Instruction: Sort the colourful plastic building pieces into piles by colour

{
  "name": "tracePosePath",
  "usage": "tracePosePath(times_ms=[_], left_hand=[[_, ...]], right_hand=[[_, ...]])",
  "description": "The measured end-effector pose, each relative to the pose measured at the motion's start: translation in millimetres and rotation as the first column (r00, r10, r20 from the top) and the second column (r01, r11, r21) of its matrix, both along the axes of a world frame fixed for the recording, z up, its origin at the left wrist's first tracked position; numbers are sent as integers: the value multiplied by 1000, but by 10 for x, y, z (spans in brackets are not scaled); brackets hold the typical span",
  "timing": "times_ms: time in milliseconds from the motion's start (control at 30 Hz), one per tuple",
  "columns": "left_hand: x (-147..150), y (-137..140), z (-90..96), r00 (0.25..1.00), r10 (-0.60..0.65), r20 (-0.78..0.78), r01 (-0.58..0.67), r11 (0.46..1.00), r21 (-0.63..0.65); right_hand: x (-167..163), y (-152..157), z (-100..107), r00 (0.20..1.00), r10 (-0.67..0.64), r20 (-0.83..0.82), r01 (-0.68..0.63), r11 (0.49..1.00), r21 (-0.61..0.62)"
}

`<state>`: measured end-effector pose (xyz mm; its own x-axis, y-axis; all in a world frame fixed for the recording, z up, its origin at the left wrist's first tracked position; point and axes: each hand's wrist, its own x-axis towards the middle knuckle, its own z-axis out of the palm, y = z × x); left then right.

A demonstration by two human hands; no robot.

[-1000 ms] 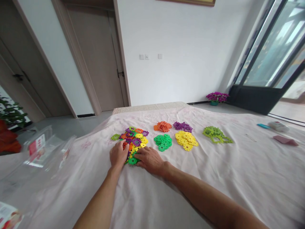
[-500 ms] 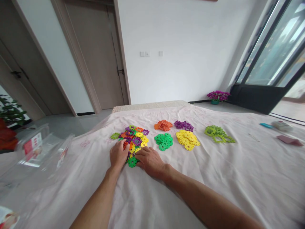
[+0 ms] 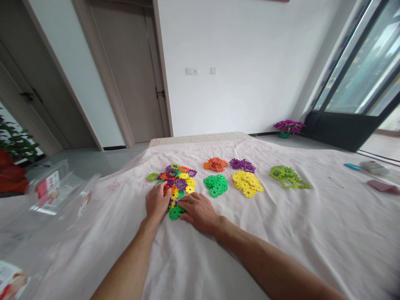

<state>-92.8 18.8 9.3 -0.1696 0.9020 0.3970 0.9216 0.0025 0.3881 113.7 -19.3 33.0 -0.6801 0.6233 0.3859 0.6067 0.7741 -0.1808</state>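
A mixed pile of flower-shaped plastic discs in purple, orange, yellow and green lies on the cloth. My left hand rests against its near left side, fingers forward and thumb apart; its fingertips are partly hidden. From the right, my right hand reaches the pile's near end, fingers and thumb closed round the edge of green discs. Sorted by colour to the right are a green heap, a yellow heap, an orange heap, a purple heap and a lime-green heap.
A pale, wrinkled cloth covers the surface. Clear plastic packaging lies at the left. Toward the right edge are a blue item, a whitish packet, a pinkish cloth piece and a thin stick-like item.
The whole view has shifted slightly. Both hands stay at the pile in nearly the same pose; the green discs by my right fingers have moved a little.
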Motion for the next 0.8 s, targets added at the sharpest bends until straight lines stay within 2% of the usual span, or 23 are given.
tracePosePath(times_ms=[100,200,400,500,567,700,800], left_hand=[[1,2,2,1000,-5,-4,5,1000,6],[-3,10,-12,1000,1,-8,-1,1000,5],[-6,14,-25,1000,3,-5,-3,1000,-7],[-2,7,-15,1000,8,-9,-8,1000,-13],[-2,6,-14,1000,9,-15,-9,1000,-14],[-6,14,-25,1000,3,-19,-4,1000,-20],[-5,17,-27,1000,4,-8,-5,1000,-24]], right_hand=[[2,32,-15,999,-20,34,21,1000,-9],[33,64,-30,999,-52,-1,52,999,17],[124,141,-42,967,-51,-249,65,997,49],[220,261,-38,920,-188,-343,189,981,-31],[333,369,-25,863,-319,-391,310,947,-87],[623,568,5,720,-568,-399,538,820,-196],[793,651,11,655,-654,-379,634,748,-195]])
